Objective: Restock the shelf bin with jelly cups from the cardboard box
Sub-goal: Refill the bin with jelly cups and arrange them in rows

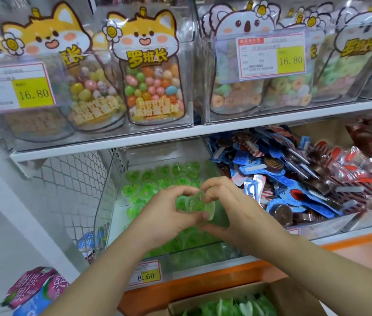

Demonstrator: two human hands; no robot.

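Smooth white metal shelf (112, 142) across mid frame, wire mesh panel (70, 190) beneath it at left. Along the top: clear hard-plastic bins (187, 106) holding glossy candy pouches (150, 71) cut in cartoon-animal shapes. Small print on the price cards (271, 55) blurred, only 16.80 legible.

At centre: clear plastic shelf bin (105, 201), straight-walled, front edge partly hidden behind the forearms (102, 265). Inside, rows of small green jelly cups (148, 179), translucent and rounded; those at the near end blurred. To the right: heaped lollipops (283, 179) in crinkled blue wrappers.

At lower right: open brown cardboard box (294, 293), cut off by the bottom edge, with spare cups (237, 306) inside, only partly seen.

Over the middle of the shelf bin: left hand (164, 215) and right hand (233, 208) brought together, fingers of both curled narrowly round a green cluster (195, 202) of cups gripped between them. Left forefinger arched over, thumb below. Right fingertips bent onto the top, thumb beneath. Count of gripped cups unclear.

On the bin front: yellow price tag (145, 273) reading 8.60.
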